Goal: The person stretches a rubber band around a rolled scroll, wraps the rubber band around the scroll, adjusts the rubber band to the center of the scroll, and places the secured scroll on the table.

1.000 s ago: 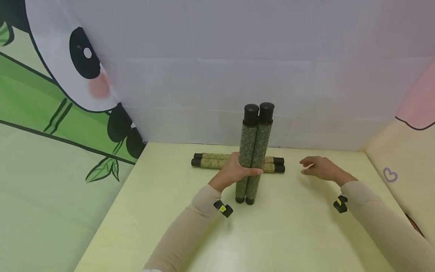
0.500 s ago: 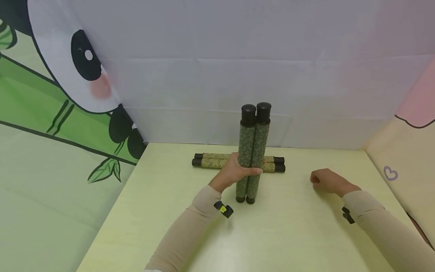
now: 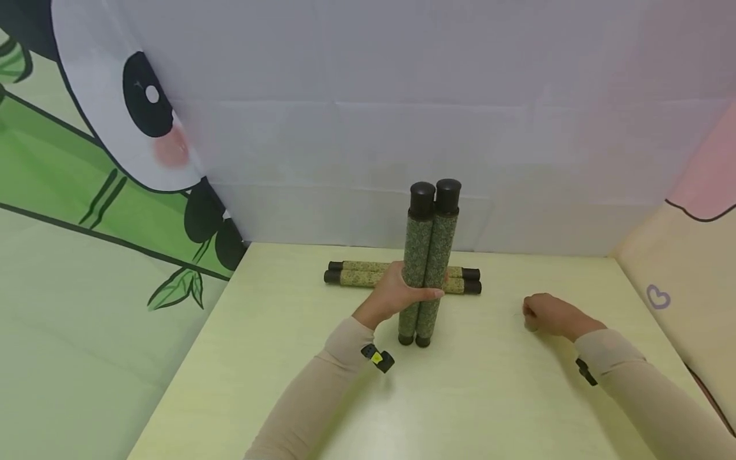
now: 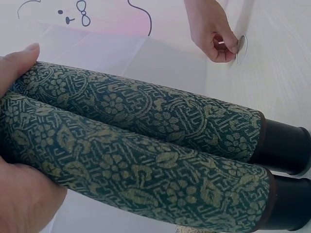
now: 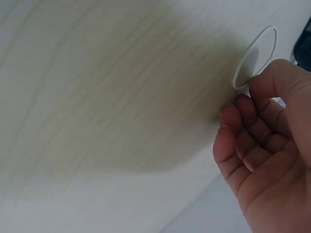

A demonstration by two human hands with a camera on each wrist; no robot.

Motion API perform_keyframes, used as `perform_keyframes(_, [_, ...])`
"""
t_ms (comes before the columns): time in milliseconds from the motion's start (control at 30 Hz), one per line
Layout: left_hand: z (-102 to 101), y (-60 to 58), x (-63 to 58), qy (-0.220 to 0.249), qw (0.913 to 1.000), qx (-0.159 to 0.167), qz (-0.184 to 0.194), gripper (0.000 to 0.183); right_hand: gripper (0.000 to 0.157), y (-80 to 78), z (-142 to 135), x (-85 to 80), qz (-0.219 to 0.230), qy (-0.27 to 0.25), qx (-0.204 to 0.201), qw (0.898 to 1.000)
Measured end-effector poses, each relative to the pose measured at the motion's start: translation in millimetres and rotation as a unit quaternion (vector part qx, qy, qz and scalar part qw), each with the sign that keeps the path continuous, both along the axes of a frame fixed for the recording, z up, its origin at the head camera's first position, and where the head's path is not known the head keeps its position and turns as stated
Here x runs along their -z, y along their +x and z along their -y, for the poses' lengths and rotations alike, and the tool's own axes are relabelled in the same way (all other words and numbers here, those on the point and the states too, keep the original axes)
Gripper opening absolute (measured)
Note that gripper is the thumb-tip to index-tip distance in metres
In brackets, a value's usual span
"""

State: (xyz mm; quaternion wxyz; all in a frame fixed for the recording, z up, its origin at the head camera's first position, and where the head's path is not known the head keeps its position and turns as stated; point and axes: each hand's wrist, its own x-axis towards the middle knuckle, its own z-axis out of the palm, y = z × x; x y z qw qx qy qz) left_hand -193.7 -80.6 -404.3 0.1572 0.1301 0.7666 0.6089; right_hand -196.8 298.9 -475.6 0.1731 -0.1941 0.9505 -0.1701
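In the head view my left hand (image 3: 397, 291) grips two green patterned scrolls (image 3: 418, 249) with black end knobs, side by side and nearly upright over the table. The left wrist view shows their floral brocade (image 4: 160, 170) close up, with the thumb on one side and the palm on the other. To the right, low over the table, my right hand (image 3: 554, 314) pinches a thin white elastic band (image 5: 235, 80) between thumb and index finger. The band hangs out as a small loop, and the other fingers are curled. In the left wrist view the loop shows beside the right fingertips (image 4: 233, 47).
Two yellowish scrolls (image 3: 358, 276) with dark ends lie side by side across the back of the pale table (image 3: 471, 396), partly hidden behind the left hand and the held scrolls. A pale wall sheet (image 3: 368, 147) rises behind the table, with cartoon-printed sheets at both sides.
My right hand has moved slightly right and down to the table, and its fingers have closed to pinch the elastic band. The left hand and its scrolls stay almost in place.
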Motion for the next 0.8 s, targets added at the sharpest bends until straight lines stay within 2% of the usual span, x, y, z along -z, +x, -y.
perform_keyframes(67, [0.0,1.7,1.3,-0.002,1.0000,-0.005,0.008,0.098,0.012,0.5,-1.4,4.6,-0.003,-0.013,0.004,1.000])
perform_keyframes(167, [-0.1,2.8,2.5,0.011,0.9999,0.000,0.008,0.093,0.009,-0.1,-4.5,9.6,-0.023,-0.038,0.012,0.999])
perform_keyframes(333, [-0.1,2.0,1.2,0.007,0.9999,-0.003,0.013,0.101,0.007,-2.0,-6.9,6.2,-0.037,-0.107,0.049,0.992])
perform_keyframes(400, [-0.4,2.0,0.2,-0.010,0.9997,-0.014,0.020,0.110,0.010,-1.6,-6.4,3.1,-0.025,-0.138,0.069,0.988])
perform_keyframes(533, [-0.7,1.5,-0.3,-0.025,0.9992,-0.019,0.025,0.113,0.022,0.9,-5.1,-0.3,0.007,-0.183,0.093,0.979])
perform_keyframes(667, [-0.4,0.4,1.0,-0.017,0.9994,-0.015,0.026,0.111,0.031,4.6,-5.2,0.0,0.046,-0.192,0.100,0.975])
perform_keyframes(800, [-0.2,0.3,1.8,-0.014,0.9996,-0.012,0.023,0.110,0.033,9.3,-6.3,3.2,0.081,-0.190,0.092,0.974])
